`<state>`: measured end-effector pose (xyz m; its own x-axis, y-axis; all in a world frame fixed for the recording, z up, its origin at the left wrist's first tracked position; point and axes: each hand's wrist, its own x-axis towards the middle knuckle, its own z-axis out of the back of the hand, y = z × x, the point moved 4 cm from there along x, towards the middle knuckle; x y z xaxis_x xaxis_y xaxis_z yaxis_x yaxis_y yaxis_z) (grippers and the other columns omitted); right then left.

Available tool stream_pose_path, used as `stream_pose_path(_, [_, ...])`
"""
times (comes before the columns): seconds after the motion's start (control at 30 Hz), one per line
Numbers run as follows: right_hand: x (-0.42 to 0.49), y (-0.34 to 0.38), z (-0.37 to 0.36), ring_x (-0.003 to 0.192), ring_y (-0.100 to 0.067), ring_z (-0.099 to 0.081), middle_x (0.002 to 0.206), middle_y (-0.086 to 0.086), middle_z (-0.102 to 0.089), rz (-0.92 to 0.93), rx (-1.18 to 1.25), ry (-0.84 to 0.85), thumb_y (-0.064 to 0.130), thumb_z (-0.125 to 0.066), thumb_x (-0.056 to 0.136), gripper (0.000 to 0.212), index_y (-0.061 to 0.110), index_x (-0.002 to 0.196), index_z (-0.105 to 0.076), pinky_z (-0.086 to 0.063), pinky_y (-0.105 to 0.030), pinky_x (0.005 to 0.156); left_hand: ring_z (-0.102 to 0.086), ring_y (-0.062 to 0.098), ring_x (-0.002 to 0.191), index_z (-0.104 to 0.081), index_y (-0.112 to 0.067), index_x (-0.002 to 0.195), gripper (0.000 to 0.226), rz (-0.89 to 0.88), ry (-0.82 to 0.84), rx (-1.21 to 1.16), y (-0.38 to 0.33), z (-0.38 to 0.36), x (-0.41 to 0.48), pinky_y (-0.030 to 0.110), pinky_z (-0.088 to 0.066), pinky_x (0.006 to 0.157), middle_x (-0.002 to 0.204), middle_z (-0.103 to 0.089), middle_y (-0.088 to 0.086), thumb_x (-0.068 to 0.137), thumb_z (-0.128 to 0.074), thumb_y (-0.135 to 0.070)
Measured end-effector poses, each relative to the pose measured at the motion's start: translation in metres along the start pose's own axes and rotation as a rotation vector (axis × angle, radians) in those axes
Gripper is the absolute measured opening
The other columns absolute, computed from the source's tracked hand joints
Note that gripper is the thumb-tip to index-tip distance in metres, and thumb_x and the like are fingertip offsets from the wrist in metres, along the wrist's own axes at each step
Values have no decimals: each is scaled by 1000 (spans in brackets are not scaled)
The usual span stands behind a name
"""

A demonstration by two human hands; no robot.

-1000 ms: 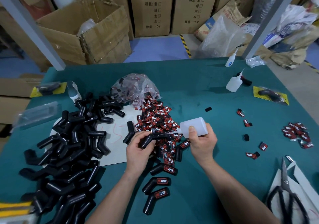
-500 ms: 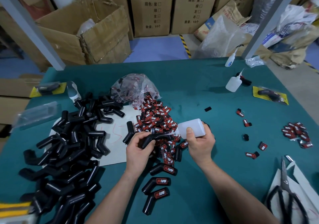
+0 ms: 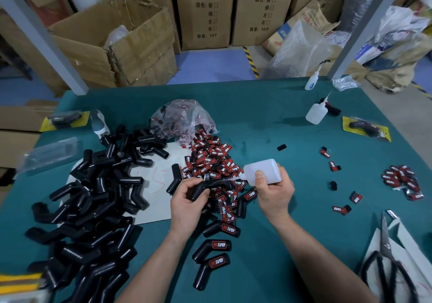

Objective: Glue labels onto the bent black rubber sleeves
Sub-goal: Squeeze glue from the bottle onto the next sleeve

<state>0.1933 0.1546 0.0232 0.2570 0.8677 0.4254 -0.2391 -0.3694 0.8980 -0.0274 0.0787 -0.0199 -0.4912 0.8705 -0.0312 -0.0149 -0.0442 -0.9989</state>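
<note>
Centrally, left hand (image 3: 187, 203) grips a bent black sleeve (image 3: 207, 186). Right hand (image 3: 274, 191) squeezes a white glue bottle (image 3: 263, 170), nozzle touching the sleeve, over the label pile (image 3: 210, 160).

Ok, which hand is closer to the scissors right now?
Right. The right hand, gripping the glue bottle, is up and left of the scissors; the left hand, holding a bent sleeve, sits farther left still.

Scissors (image 3: 385, 244) handles cut off below, sleeve pile (image 3: 93, 200) cropped bottom-left
</note>
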Motion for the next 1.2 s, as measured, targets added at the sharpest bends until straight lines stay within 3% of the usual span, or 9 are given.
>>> stream_pose_path(0.1, [0, 1, -1, 61, 5, -50, 69, 17, -52, 1, 16, 2, 37, -65, 81, 14, 32, 79, -51, -39, -10, 56, -69, 8, 99, -73, -29, 101, 37, -1, 4, 1, 0, -1, 0, 11, -51, 82, 107, -72, -11, 85, -79, 4])
stream_pose_path(0.23, [-3, 2, -3, 62, 0, -49, 71, 16, -53, 18, 10, 17, 36, -66, 81, 19, 20, 82, -55, -39, -11, 56, -69, 7, 99, -73, -28, 101, 37, -13, 1, 0, 0, 0, 0, 11, -51, 83, 107, -72, -9, 85, -79, 5])
stream_pose_path(0.37, [1, 0, 1, 64, 8, -52, 71, 19, -53, 4, 18, -11, 36, -65, 80, 19, 20, 82, -54, -37, -3, 60, -69, 8, 100, -73, -24, 103, 35, -22, -5, -4, 1, 0, 1, 10, -49, 83, 108, -72, -5, 85, -79, 5])
stream_pose_path(0.5, [0, 1, -1, 61, -2, -48, 69, 17, -52, 10, 9, 2, 37, -65, 80, 19, 21, 81, -54, -38, -6, 59, -68, 11, 104, -73, -24, 103, 35, -31, 0, -5, 3, 0, 2, 15, -51, 89, 108, -72, -7, 85, -78, 6])
stream_pose_path(0.73, [1, -1, 1, 64, 9, -52, 71, 16, -53, -22, 13, -24, 39, -64, 79, 25, 16, 83, -56, -38, -6, 60, -67, 10, 112, -72, -48, 103, 56, -103, 1, 38, 3, -1, 3, 17, -49, 99, 112, -71, -13, 85, -79, 5])
stream_pose_path(0.97, [2, -1, 2, 67, 10, -54, 75, 17, -55, -24, 15, -26, 39, -64, 80, 26, 15, 87, -58, -40, -6, 61, -66, 13, 113, -73, -47, 102, 56, -107, 20, 46, 3, -1, 3, 25, -51, 102, 113, -70, -13, 85, -79, 5])
stream_pose_path(1.2, [0, 3, 0, 62, 8, -50, 68, 16, -49, 0, 2, 2, 37, -65, 81, 24, 18, 78, -52, -36, -4, 58, -66, 11, 114, -74, -47, 102, 54, -97, 21, 43, 3, -1, 3, 25, -52, 102, 113, -70, -13, 85, -79, 5])
